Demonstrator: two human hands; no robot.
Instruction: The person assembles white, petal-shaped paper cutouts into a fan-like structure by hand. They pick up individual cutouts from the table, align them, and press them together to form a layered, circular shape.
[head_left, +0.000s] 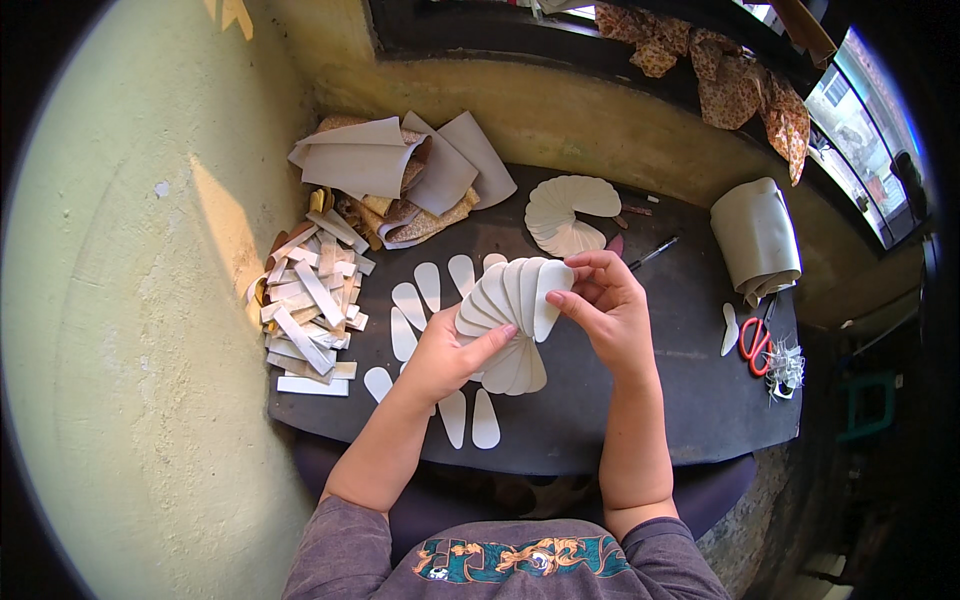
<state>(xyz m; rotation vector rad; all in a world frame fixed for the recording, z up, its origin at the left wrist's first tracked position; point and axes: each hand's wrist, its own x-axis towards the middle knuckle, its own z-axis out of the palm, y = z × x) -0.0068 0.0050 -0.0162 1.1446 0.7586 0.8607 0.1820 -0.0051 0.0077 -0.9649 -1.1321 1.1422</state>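
Observation:
Both hands hold up a fanned stack of white teardrop-shaped pieces (492,300) above the dark table. My left hand (449,349) is closed around the narrow ends, its thumb pressed across the top of the fan. At the right end of the fan, my right hand (607,303) pinches one piece between thumb and fingers. Beneath and left of the fan, several loose white teardrop pieces (408,304) lie flat on the table; some are partly hidden by my left hand and forearm. Farther back lies another spiral of overlapping teardrop pieces (548,206).
The dark table (570,420) carries a heap of pale strips (310,298) and folded sheets (358,165) at the left. A rolled sheet (757,240), red-handled scissors (755,347), a tangle of white scraps (785,367) and a black pen (653,252) are on the right. A wall (150,300) borders the left.

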